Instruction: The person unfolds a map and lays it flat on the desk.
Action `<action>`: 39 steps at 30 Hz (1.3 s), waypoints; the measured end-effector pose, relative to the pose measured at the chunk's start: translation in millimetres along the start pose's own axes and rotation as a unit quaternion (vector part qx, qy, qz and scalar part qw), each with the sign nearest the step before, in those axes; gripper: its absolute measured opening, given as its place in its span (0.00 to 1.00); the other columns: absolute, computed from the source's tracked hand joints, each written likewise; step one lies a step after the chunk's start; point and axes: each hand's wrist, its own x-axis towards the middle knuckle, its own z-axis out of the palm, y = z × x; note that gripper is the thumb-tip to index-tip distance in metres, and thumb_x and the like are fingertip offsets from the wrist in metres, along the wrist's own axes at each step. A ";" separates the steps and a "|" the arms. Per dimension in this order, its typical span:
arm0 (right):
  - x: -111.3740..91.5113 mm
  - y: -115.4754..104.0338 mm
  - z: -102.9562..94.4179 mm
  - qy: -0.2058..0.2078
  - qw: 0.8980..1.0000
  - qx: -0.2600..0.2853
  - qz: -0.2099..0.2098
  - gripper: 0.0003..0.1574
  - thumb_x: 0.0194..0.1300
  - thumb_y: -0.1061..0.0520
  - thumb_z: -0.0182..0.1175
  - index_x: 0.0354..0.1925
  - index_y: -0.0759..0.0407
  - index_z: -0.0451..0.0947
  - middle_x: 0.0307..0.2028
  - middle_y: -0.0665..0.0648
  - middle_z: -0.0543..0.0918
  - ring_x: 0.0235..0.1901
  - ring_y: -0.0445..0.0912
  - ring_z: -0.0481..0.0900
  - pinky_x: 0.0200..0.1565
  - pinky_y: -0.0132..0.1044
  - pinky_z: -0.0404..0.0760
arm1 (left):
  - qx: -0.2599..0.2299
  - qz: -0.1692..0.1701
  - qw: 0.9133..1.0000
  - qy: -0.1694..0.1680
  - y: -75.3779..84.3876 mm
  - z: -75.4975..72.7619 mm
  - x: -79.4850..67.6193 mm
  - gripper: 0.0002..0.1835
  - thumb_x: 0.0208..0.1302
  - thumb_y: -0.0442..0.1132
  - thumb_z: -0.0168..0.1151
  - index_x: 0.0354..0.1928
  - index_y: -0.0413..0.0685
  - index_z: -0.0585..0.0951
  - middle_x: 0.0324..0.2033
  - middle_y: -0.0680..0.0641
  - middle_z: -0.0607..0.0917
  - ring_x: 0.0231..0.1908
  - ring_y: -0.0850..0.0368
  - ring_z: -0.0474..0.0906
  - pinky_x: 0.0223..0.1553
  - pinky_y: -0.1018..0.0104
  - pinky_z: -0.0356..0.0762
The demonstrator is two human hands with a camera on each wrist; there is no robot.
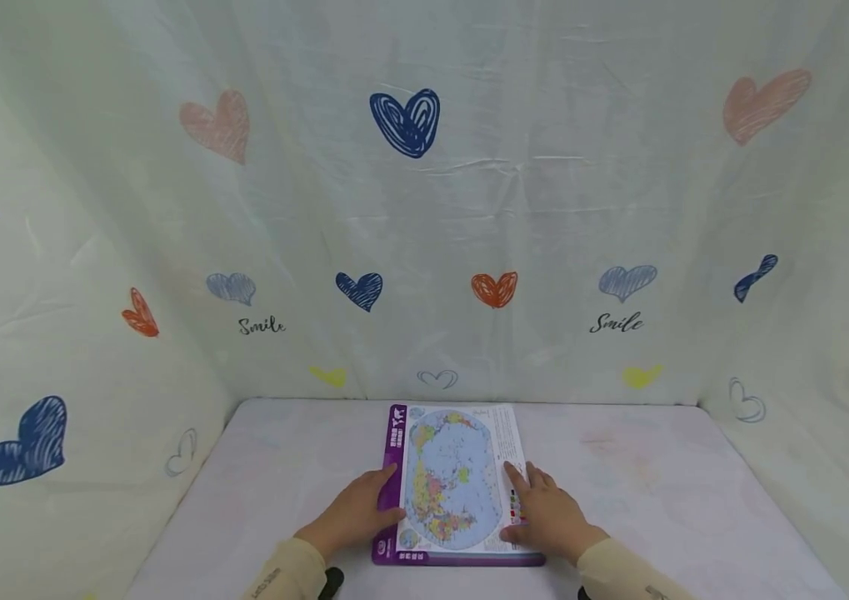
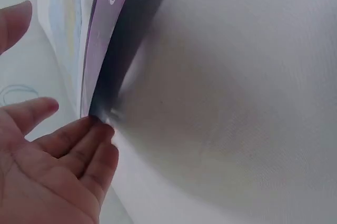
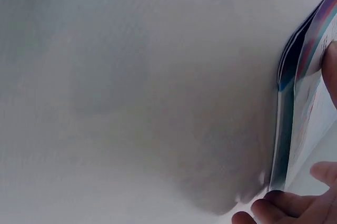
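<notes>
A world map [image 1: 461, 492] with a purple border lies on the white table, directly before me. Several thin layers show along its side in the right wrist view, like stacked sheets. My left hand [image 1: 352, 510] rests at the map's left edge, its thumb over the purple border. Relaxed fingers [image 2: 87, 153] touch the edge from the side in the left wrist view. At the opposite edge is my right hand [image 1: 550, 518], thumb and index finger over the printed face. Its other fingers [image 3: 287, 203] are loosely extended along the side.
The white table [image 1: 274, 467] extends to both sides of the map. A pale curtain [image 1: 544, 208] printed with hearts and "Smile" closes off the back and both sides, meeting the table's far edge just beyond the map's top.
</notes>
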 end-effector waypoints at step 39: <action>11.7 16.4 -23.0 -0.038 0.968 0.235 0.075 0.73 0.39 0.61 0.82 0.78 0.52 0.53 0.64 0.70 0.72 0.39 0.50 0.75 0.59 0.59 0.72 | -0.136 -0.005 0.990 -0.024 5.9 -7.6 8.2 0.49 0.46 0.27 0.76 0.72 0.33 0.63 0.31 0.46 0.74 0.32 0.54 0.70 0.35 0.61 0.70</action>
